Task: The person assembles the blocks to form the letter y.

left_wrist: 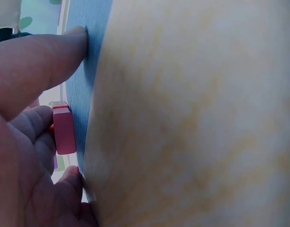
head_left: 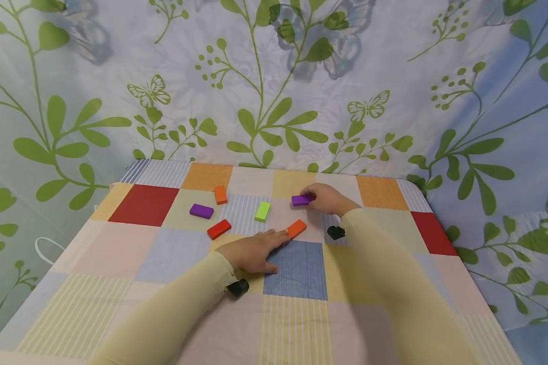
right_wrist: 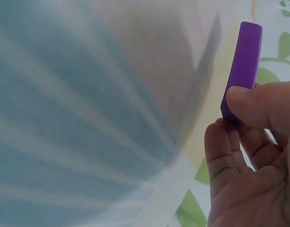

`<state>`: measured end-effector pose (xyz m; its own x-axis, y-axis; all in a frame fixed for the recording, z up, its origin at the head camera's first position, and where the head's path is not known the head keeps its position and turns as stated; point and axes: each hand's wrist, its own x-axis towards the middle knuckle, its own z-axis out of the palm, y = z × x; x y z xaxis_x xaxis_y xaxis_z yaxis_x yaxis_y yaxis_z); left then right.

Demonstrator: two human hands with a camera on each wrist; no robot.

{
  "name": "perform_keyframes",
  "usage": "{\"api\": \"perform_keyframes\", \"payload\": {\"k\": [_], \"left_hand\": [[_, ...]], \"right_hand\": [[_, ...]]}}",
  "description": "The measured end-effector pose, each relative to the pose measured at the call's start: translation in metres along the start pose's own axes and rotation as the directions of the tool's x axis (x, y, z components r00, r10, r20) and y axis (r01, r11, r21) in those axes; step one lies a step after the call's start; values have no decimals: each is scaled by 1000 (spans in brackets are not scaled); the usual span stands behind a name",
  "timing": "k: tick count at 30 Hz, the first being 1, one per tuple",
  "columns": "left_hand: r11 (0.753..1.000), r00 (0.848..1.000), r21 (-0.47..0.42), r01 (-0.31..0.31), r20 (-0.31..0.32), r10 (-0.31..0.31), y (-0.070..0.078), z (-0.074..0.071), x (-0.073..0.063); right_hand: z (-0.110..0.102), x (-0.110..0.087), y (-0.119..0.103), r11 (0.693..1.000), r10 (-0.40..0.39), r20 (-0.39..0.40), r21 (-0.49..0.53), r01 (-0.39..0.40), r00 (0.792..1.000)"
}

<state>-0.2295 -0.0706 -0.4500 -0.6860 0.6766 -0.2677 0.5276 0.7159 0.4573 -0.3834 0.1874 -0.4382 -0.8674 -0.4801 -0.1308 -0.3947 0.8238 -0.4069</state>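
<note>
Pale fabric hangings (head_left: 178, 66), printed with green leaves and butterflies, are seen behind a patchwork cloth (head_left: 105, 253), spread flat. Six small blocks are counted from above: two purple, two orange, one red and one green. At left lie the loose purple block (head_left: 201, 211), the far orange block (head_left: 220, 194) and the red block (head_left: 219, 229); the green block (head_left: 262, 211) is set near the middle. Two black wrist devices (head_left: 239, 288) are worn by the sleeves. Nearer, the near orange block (head_left: 296, 229) is touched by the left hand (head_left: 254, 252), its fingers outstretched, thumb held wide; the block's left end is covered by them. Farther right, the held purple block (right_wrist: 244, 61) is pinched between thumb and fingers of the right hand (head_left: 327, 198). It is deep violet, smooth and oblong, one end hidden by the grip.
</note>
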Motion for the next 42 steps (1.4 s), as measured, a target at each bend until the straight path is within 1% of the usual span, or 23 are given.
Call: {"api": "perform_keyframes", "payload": {"k": [6,13,23,33,42], "left_hand": [[1000,1000,8,4,2,-4,0,0,0],[1000,1000,-4,5,2,-5,-1,1,1],[1000,1000,-16,21,-2,-21,0,1,1],[999,1000,-21,30,-1,-30,-2,2,2],[999,1000,-24,22,0,-22,-3,2,3]], "right_hand": [[-2,-11,5,1000,12,23,-6,-12,1000],[-3,-23,8,1000,0,62,-14,1,998],[1,-29,16,1000,-24,108,-10,25,994],[3,-32,20,996,-82,93,-27,85,992],[4,-33,22,995,-97,84,-6,97,992]]}}
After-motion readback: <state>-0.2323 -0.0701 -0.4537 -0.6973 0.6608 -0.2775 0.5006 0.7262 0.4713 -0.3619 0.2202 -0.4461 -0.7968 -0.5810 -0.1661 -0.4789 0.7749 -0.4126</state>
